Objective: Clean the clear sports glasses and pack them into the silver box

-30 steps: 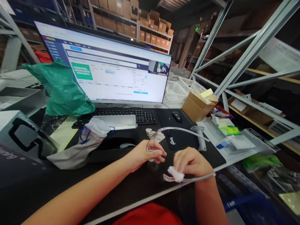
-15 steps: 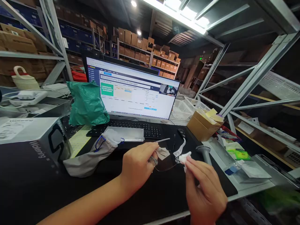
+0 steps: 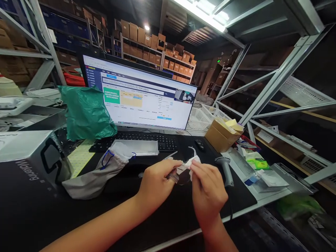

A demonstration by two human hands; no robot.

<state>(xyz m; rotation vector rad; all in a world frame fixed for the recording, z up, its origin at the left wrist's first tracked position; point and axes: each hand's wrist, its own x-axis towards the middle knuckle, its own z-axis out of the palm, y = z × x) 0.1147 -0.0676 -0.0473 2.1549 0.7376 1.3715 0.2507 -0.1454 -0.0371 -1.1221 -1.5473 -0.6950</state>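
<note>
Left hand [image 3: 157,176]: fingers curled, pinching, as far as I could see, a clear frame [image 3: 174,177]. Right hand [image 3: 210,183]: thumb and fingertips pressed together on a tissue [image 3: 193,161]. Frame: between both hands, above the desk [image 3: 168,220], partly hidden. Step, as I judged it from afar: wiping the frame. Next move, by my reckoning, called for a firm left pinch and light tissue pressure. Outward: pouch [image 3: 94,178] and tray [image 3: 145,148] lay left, scanner [image 3: 225,169] right, keyboard [image 3: 170,142] beyond.
</note>
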